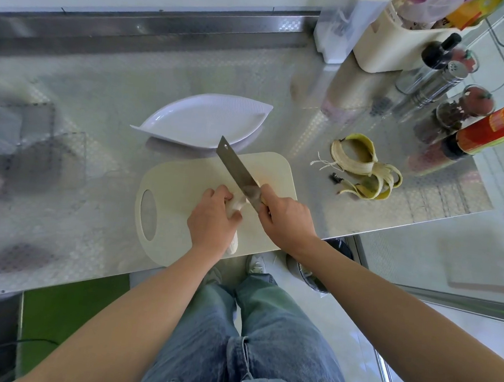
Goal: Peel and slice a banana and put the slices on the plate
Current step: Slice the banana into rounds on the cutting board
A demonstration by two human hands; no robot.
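Observation:
A peeled banana (231, 244) lies on the cream cutting board (177, 190) near the counter's front edge. My left hand (213, 221) curls over the banana and holds it down; only its two ends show. My right hand (285, 218) grips the handle of a cleaver (236, 169), whose blade points away toward the plate and meets the banana's far end beside my left fingers. A white leaf-shaped plate (205, 119) stands just behind the board with nothing on it.
The banana peel (365, 167) lies on the steel counter (77, 190) to the right of the board. Bottles, a shaker and jars (454, 95) crowd the back right corner beside a cream bin (394, 48). The counter's front edge runs just under my wrists.

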